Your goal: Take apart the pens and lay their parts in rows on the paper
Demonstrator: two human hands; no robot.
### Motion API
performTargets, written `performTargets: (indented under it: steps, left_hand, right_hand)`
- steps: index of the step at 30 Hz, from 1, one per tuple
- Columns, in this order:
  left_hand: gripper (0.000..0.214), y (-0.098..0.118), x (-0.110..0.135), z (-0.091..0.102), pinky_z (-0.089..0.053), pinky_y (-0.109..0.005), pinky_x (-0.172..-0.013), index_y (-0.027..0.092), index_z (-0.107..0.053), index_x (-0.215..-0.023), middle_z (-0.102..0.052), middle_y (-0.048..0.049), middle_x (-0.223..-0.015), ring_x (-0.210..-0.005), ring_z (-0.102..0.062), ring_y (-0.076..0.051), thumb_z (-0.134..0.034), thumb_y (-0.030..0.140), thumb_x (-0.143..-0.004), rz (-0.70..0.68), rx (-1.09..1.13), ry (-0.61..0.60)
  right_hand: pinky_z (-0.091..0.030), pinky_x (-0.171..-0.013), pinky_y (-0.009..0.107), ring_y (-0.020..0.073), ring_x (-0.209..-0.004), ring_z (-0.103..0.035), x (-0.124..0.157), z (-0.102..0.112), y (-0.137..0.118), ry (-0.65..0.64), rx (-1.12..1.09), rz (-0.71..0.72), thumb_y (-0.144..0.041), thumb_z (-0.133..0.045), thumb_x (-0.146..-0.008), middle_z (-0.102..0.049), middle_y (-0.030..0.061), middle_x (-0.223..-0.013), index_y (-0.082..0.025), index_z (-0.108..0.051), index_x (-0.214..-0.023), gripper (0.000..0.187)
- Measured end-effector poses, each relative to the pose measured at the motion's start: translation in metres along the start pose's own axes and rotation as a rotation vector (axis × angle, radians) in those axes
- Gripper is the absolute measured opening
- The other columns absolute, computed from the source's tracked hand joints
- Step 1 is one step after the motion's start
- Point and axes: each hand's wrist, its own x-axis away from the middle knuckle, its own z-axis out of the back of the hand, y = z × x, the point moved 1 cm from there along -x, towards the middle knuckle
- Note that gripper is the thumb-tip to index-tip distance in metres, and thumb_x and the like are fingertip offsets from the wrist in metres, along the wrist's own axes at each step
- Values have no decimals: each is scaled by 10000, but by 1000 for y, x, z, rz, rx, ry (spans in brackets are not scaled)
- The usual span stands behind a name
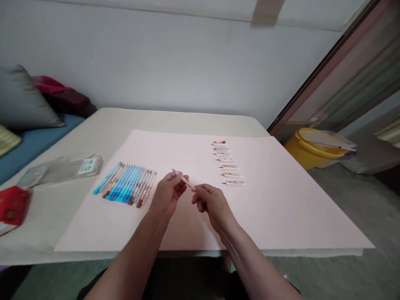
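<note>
A slim pale pink and white pen (188,183) is held slantwise between my two hands, above the pink sheet (187,233). My left hand (170,189) pinches its white upper end. The lower end is gripped by the fingertips of my right hand (211,200). Just left of my left hand lies a row of pens (128,183) in blue, brown, orange and pale tones, side by side. Beyond my right hand is a column of several disassembled pens (230,166), with thin dark-tipped parts showing at their left ends.
At the table's left lie a clear plastic bag (65,171) with a white label and a red object (13,205). A yellow bucket (308,148) stands on the floor at right. A grey cushion (26,100) rests on blue seating at far left. A wall rises behind the table.
</note>
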Motion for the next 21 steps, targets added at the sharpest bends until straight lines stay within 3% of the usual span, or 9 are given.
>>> performTargets:
  steps: [9, 15, 18, 21]
  left_hand:
    - [172, -1, 2, -1, -496, -211, -643, 155, -552, -786, -664, -60, -837, -739, -629, -116, -688, 235, -720, 36, 11, 1]
    - [170, -3, 3, -2, -501, -228, -685, 151, -568, -789, -665, -52, -835, -771, -635, -122, -695, 232, -710, 39, 27, -13]
    - [149, -3, 3, -2, -497, -221, -691, 146, -574, -767, -661, -50, -823, -764, -627, -115, -693, 216, -711, 22, 44, -14]
    - [130, -1, 3, -3, -493, -219, -711, 139, -575, -748, -652, -48, -812, -773, -621, -113, -680, 211, -726, -14, 60, -48]
  right_hand:
    - [-334, -467, 228, 95, -487, -420, -5, 3, 1, 184, 222, 200, -288, -620, -694, -513, -42, -561, -198, -599, -746, 107]
    - [-345, -522, 244, 116, -560, -427, -2, 5, -2, 273, 340, 355, -275, -611, -706, -519, -26, -606, -205, -606, -719, 72]
    - [-367, -508, 243, 114, -537, -464, -2, 5, -3, 268, 242, 286, -285, -637, -690, -546, -28, -618, -208, -603, -767, 115]
    - [-375, -473, 239, 109, -500, -505, -2, 5, -3, 156, 48, 145, -356, -618, -725, -595, -4, -651, -190, -598, -836, 200]
